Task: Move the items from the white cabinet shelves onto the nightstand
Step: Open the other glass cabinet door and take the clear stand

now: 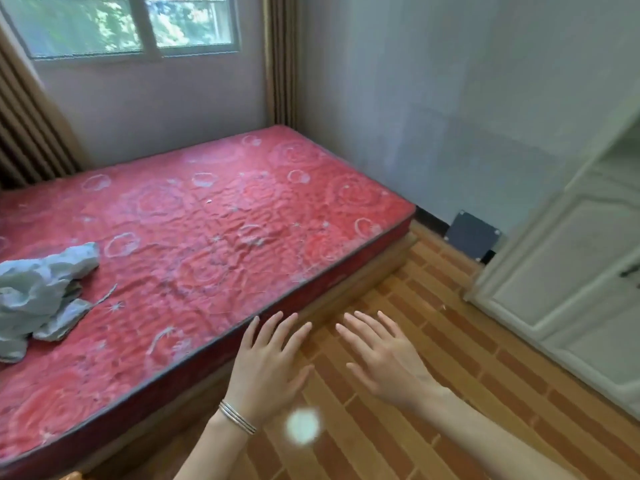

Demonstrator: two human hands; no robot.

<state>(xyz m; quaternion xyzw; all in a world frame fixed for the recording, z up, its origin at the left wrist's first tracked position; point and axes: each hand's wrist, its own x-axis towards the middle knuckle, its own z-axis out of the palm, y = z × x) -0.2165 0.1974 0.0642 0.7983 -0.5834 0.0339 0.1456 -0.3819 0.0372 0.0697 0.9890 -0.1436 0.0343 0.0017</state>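
Note:
My left hand (268, 368) is stretched out flat, fingers spread, over the edge of the red mattress, with thin silver bangles on the wrist. To its right, my right hand (384, 358) hovers palm down over the floor with its fingers apart. Neither hand holds anything. The white cabinet (568, 271) stands at the right edge of the view; its lower panelled doors are closed and only a sliver of an open shelf shows above them. I cannot make out any items on the shelves. No nightstand is in view.
A bed with a bare red patterned mattress (207, 237) fills the left and centre. A crumpled pale blue cloth (41, 292) lies on it at the left. A dark flat panel (472, 237) leans against the wall by the cabinet. Brown striped flooring (433, 341) runs between bed and cabinet.

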